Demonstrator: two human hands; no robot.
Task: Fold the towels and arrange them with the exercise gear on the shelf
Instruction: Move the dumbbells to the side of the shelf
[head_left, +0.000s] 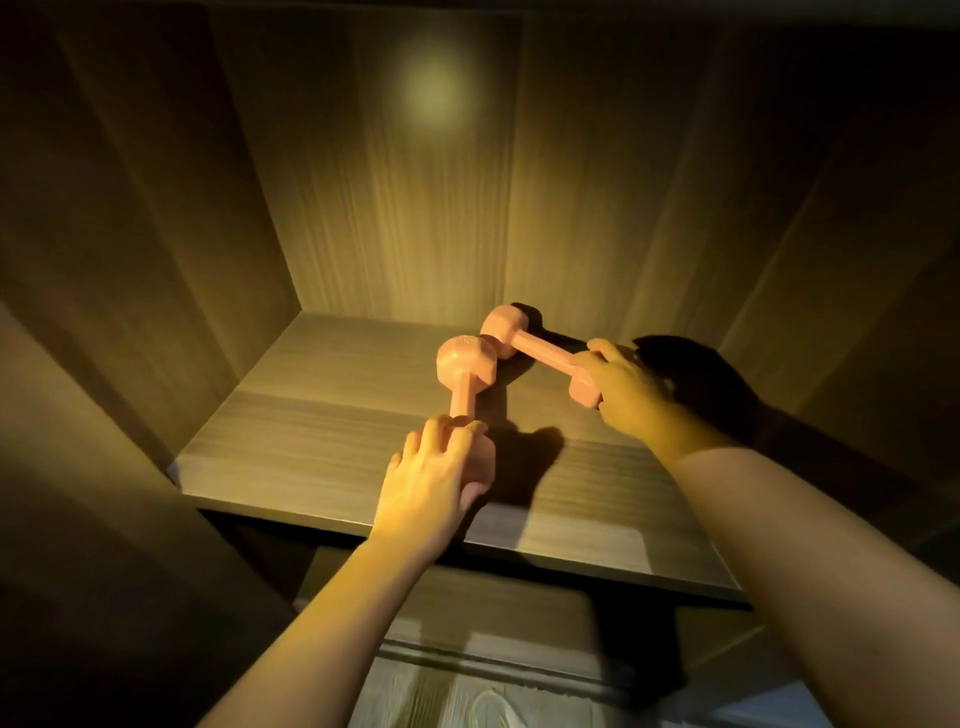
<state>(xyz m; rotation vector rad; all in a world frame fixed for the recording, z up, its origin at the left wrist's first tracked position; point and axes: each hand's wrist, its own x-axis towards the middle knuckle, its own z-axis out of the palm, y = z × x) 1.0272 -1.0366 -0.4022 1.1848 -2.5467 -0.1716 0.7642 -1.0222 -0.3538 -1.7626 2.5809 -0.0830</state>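
Pink dumbbells (467, 364) in left hand (434, 480), right hand (626, 387); open shelf (311, 457) leftward.

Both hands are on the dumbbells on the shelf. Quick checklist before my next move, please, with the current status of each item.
1. Left dumbbell lying on the shelf: ok.
2. Right dumbbell lying on the shelf: ok.
3. Left hand curled over the left dumbbell's near head: ok.
4. Right hand curled over the right dumbbell's near head: ok.
5. Dumbbells lined up side by side: not ok, they form a V with the far heads close together.
6. Towels folded and ready: cannot tell, none in view.
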